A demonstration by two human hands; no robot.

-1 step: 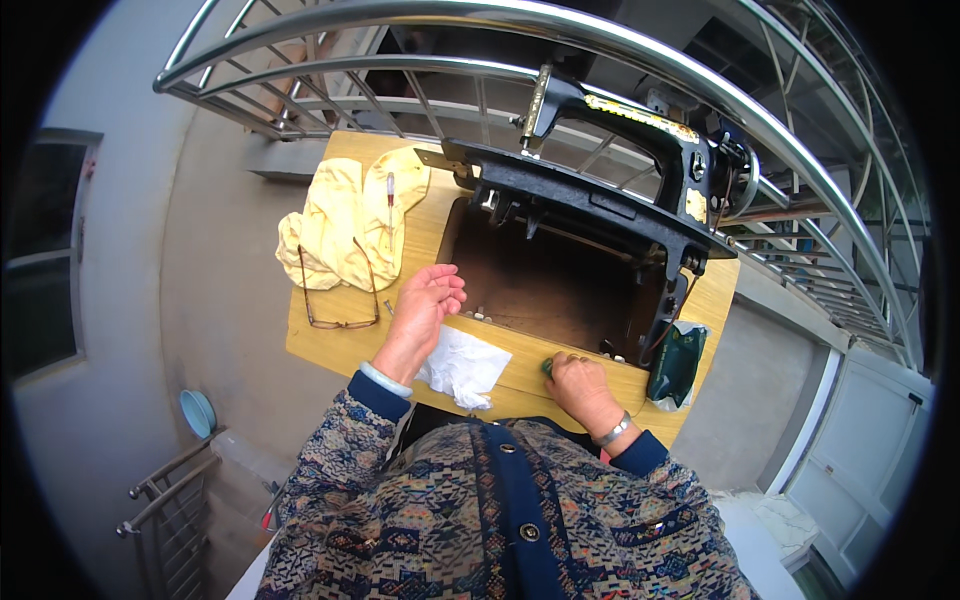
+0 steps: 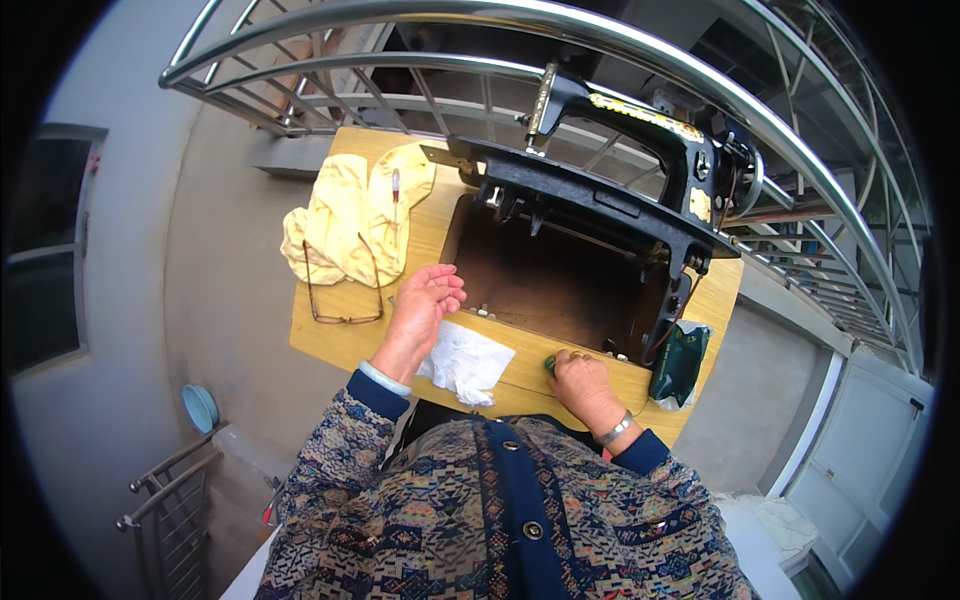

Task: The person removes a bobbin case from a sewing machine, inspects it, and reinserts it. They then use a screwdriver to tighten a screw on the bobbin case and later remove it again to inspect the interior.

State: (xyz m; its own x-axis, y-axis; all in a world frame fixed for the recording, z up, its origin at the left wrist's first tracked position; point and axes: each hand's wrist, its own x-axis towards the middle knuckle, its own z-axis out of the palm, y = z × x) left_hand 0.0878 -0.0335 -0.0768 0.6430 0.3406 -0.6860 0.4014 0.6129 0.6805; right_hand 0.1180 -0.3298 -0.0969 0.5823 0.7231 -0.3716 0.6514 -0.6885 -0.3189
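A black sewing machine (image 2: pixel 620 160) is tilted back on its hinges, baring the dark cavity (image 2: pixel 555 280) in the wooden table (image 2: pixel 330 345). My left hand (image 2: pixel 425 300) rests flat on the tabletop at the cavity's front left corner, fingers loosely apart and holding nothing. My right hand (image 2: pixel 580 378) sits on the table's front edge, its fingers closed around a small green object (image 2: pixel 550 365) that is mostly hidden. A crumpled white cloth (image 2: pixel 465 362) lies between my hands, hanging slightly over the front edge.
A yellow cloth (image 2: pixel 345 225) lies at the table's left with a red-handled tool (image 2: pixel 396 195) on it and a pair of glasses (image 2: pixel 340 290) in front. A dark green pouch (image 2: pixel 680 362) sits at the right. A steel railing (image 2: pixel 420 20) curves behind the table.
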